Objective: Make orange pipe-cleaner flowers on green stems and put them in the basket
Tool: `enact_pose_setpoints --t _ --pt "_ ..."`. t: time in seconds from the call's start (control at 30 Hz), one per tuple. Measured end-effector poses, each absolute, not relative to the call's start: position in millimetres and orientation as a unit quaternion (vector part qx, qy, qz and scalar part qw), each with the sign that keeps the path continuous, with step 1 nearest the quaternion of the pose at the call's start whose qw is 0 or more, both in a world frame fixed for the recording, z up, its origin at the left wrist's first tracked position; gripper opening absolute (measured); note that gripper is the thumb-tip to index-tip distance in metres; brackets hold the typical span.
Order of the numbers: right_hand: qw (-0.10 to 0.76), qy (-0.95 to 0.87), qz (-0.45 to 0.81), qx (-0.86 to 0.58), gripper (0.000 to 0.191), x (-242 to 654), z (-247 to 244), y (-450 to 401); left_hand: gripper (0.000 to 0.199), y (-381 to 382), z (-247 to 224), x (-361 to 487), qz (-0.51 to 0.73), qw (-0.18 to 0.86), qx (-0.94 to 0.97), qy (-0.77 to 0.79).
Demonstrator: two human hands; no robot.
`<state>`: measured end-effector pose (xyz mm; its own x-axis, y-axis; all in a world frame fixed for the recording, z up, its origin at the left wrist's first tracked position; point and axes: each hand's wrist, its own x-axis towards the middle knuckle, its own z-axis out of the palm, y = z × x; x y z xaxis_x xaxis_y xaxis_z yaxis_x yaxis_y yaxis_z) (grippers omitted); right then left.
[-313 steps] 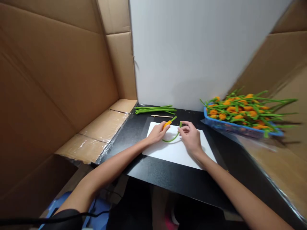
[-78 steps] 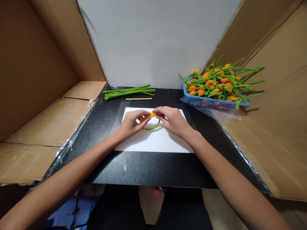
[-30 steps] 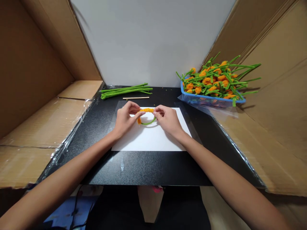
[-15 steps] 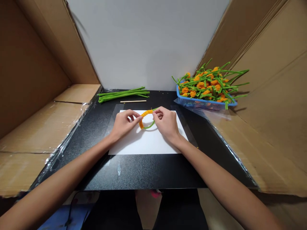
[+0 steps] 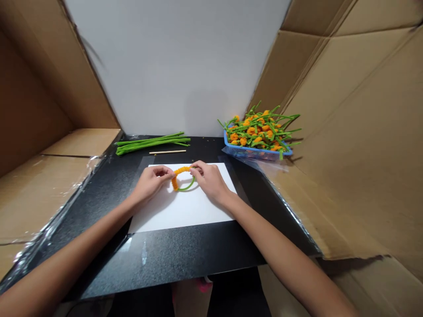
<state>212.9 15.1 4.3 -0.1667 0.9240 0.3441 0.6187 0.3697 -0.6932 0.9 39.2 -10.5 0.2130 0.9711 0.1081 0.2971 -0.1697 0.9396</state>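
Note:
Over a white sheet of paper I hold a loop made of a green pipe cleaner with an orange fuzzy coil wound along part of it. My left hand pinches the orange coil at the loop's left side between thumb and fingertips. At the upper right of the loop, my right hand is closed on the coil's end, where the green pipe cleaner meets it. The fingers hide that joint. The loop's bottom arc is bare green and hangs close above the paper.
A bundle of green pipe cleaners lies at the back left, with a thin wooden stick before it. At the back right, a blue basket holds several orange-and-green pieces. Cardboard walls flank the black table.
The camera view has turned to the right and tilted, so everything sits further left and lower. Both hands keep their pinch on the loop, which looks nearly the same.

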Motion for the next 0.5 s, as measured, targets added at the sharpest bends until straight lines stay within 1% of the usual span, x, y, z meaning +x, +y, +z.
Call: enact_pose_setpoints --t 0.17,0.3,0.4,0.47,0.5 --pt "0.314 -0.77 0.124 -0.541 0.021 214 6 16 0.021 40 -1 -2 0.339 0.49 0.622 0.508" --pt "0.291 -0.774 0.087 -0.556 0.019 214 4 18 0.028 46 7 -13 0.311 0.5 0.593 0.549" --pt "0.314 -0.743 0.092 -0.584 0.021 226 3 27 0.032 60 7 -34 0.316 0.445 0.596 0.588" --pt "0.344 -0.707 0.093 -0.611 0.022 239 4 35 0.035 72 5 -50 0.358 0.377 0.609 0.599" --pt "0.354 -0.692 0.091 -0.623 0.024 246 4 39 0.038 77 4 -57 0.371 0.36 0.607 0.603"
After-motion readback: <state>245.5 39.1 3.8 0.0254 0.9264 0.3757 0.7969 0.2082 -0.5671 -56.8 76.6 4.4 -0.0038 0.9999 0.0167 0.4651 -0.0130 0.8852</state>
